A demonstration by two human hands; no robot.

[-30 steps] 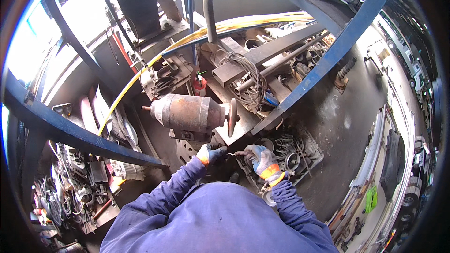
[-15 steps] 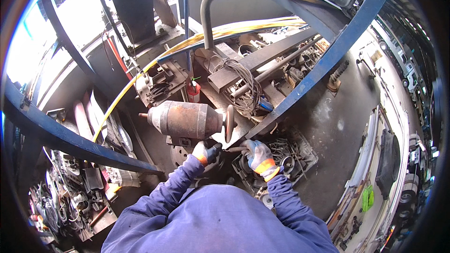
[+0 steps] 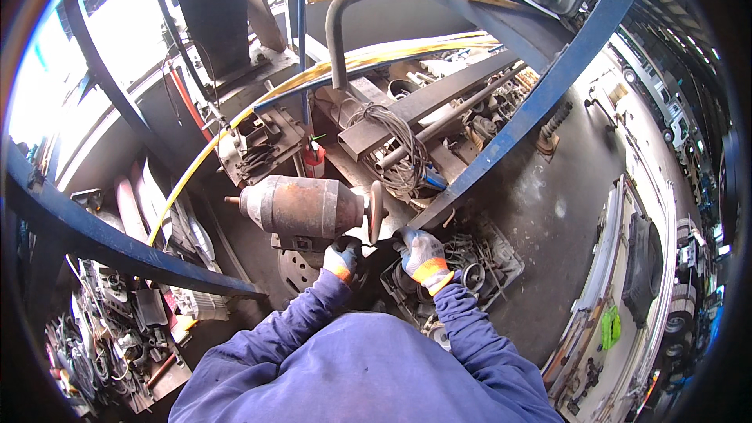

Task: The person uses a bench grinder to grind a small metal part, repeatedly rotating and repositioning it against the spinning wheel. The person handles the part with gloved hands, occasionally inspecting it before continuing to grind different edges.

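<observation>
A rusty bench grinder point(image 3: 301, 207) stands on a round pedestal point(image 3: 298, 272) in front of me, its wheel point(image 3: 376, 213) on the right end. Just below the wheel, my left hand point(image 3: 343, 257) is closed around one end of a dark, slender metal rod point(image 3: 378, 245). My right hand point(image 3: 423, 257) grips the rod's other end, near the foot of the blue post. Grey work gloves with orange-yellow cuffs cover both hands. Most of the rod is hidden by the gloves, and I cannot tell whether it touches the wheel.
A tray of metal scrap point(image 3: 501, 266) lies beyond my right hand. The blue slanted post point(image 3: 513, 145) rises close by. Behind the grinder are coiled cable point(image 3: 395, 149), a steel beam point(image 3: 427, 110) and a red bottle point(image 3: 314, 161). A heap of parts point(image 3: 117, 321) fills the lower left.
Both hands have turned slightly with the rod, and its ribbed section, plain to see before, is now mostly covered. The whole view has shifted a little.
</observation>
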